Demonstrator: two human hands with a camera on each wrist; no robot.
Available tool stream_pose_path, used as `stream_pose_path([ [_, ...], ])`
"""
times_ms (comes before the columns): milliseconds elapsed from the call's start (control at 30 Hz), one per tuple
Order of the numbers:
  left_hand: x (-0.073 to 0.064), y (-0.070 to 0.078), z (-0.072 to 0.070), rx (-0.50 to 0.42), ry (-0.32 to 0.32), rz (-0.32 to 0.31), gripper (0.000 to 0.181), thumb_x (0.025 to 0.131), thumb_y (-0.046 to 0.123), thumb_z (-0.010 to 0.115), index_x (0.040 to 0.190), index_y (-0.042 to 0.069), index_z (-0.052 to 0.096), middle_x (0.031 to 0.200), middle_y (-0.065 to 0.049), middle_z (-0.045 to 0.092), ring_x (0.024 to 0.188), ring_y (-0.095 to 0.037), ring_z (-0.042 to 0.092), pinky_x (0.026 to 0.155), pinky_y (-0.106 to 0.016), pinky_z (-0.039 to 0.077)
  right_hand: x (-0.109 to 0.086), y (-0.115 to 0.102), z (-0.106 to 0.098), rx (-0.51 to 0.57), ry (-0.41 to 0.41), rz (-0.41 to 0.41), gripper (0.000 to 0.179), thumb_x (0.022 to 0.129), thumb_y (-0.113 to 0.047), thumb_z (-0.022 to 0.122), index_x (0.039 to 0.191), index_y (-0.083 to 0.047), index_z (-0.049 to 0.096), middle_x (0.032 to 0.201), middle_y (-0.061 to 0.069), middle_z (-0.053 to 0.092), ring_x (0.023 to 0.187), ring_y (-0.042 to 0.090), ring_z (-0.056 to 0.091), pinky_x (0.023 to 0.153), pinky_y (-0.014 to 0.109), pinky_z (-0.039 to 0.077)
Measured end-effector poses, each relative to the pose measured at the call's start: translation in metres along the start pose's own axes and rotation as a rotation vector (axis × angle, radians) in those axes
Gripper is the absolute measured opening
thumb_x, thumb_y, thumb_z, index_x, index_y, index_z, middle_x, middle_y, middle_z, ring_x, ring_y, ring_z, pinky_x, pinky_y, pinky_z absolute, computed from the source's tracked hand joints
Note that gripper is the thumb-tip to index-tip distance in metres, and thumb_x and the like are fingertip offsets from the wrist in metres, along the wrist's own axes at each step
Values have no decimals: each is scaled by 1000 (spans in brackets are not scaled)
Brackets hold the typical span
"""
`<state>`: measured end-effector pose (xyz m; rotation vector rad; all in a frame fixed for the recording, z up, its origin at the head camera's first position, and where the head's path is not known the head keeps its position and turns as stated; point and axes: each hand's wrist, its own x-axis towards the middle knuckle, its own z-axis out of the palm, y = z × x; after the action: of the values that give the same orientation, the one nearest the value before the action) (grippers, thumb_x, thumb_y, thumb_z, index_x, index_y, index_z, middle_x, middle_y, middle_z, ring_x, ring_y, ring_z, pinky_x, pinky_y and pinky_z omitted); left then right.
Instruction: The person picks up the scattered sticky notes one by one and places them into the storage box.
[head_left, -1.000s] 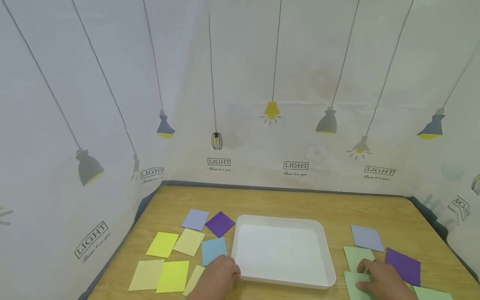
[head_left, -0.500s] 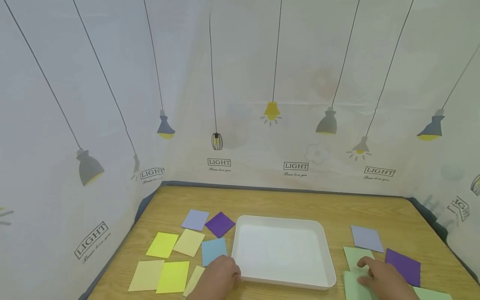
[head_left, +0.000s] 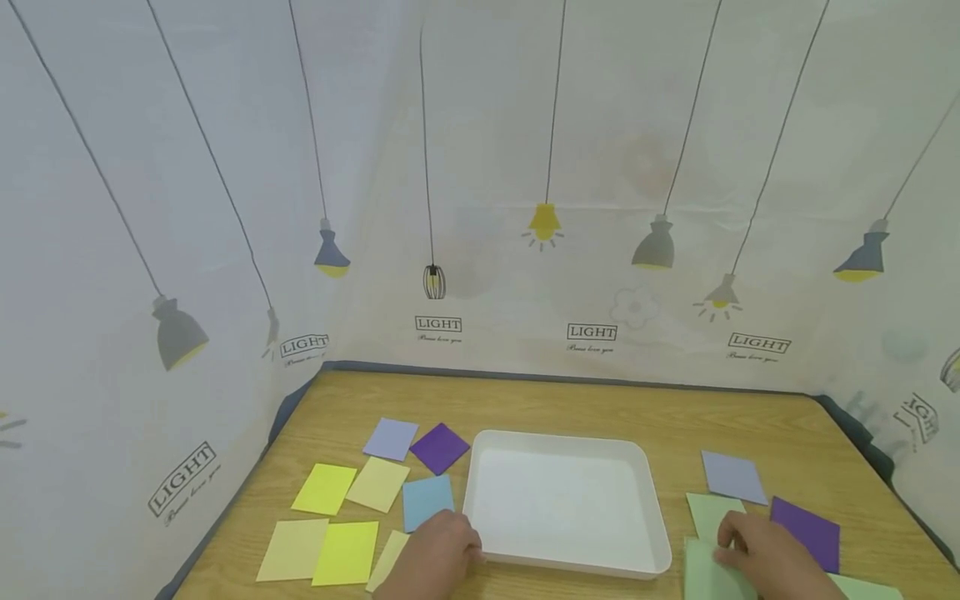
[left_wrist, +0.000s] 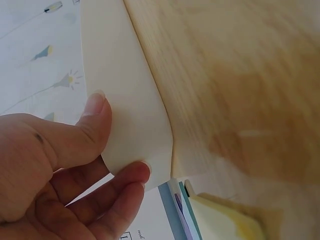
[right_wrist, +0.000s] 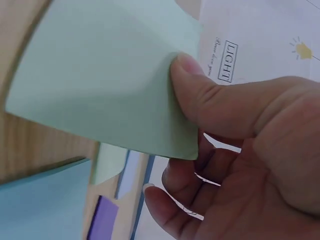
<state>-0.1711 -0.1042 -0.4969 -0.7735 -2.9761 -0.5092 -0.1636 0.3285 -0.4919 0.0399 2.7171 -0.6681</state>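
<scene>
A shallow white rectangular tray stands on the wooden table. My left hand is at its near left corner; in the left wrist view the thumb lies against the tray wall and the fingers curl around the corner. To the right of the tray, my right hand pinches a pale green sticky note by its edge. In the right wrist view that green note is bent and raised off the table, thumb on its face, fingers behind. Another green note lies just beyond.
Left of the tray lie yellow notes, cream notes, a blue note, a lilac note and a purple note. On the right are a lilac note and a purple note. Lamp-printed cloth surrounds the table.
My right hand has taken the near green note by its edge, and the note has shifted slightly left and up. The left hand and tray have not moved.
</scene>
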Motion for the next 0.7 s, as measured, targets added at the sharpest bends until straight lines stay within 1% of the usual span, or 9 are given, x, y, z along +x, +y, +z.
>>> stream_pose_path([
  [200, 0, -1, 2, -2, 12, 4, 5, 82, 21, 78, 79, 17, 80, 71, 10, 67, 71, -5, 55, 70, -24, 52, -7, -18, -12, 4, 28, -42, 16, 91, -17, 72, 89, -7, 60, 79, 1, 51, 72, 17, 46, 62, 32, 40],
  [400, -1, 0, 0, -8, 24, 12, 5, 81, 20, 78, 78, 17, 80, 70, 10, 66, 70, -5, 55, 69, -24, 51, -7, -31, -21, 6, 34, -50, 16, 92, -15, 72, 87, -8, 58, 78, 2, 49, 72, 18, 45, 61, 31, 39],
  [467, -1, 1, 0, -15, 22, 8, 5, 82, 19, 78, 79, 17, 80, 70, 10, 66, 71, -5, 55, 69, -24, 51, -7, -34, -24, 1, 51, -65, 16, 91, -15, 72, 87, -9, 58, 81, 3, 50, 74, 18, 46, 62, 31, 40],
  [600, -2, 1, -1, -7, 30, 17, 5, 81, 19, 78, 78, 17, 80, 70, 10, 67, 70, -5, 56, 69, -23, 51, -8, -38, -30, -37, 93, -95, 15, 91, -17, 73, 88, -11, 59, 91, 4, 55, 81, 17, 54, 67, 35, 48],
  [700, -2, 1, -1, 6, 39, 26, 5, 80, 21, 79, 77, 17, 80, 69, 10, 66, 70, -5, 56, 69, -23, 51, -10, -42, -33, -66, 120, -108, 15, 91, -18, 73, 88, -12, 59, 90, 1, 59, 82, 16, 56, 68, 36, 49],
])
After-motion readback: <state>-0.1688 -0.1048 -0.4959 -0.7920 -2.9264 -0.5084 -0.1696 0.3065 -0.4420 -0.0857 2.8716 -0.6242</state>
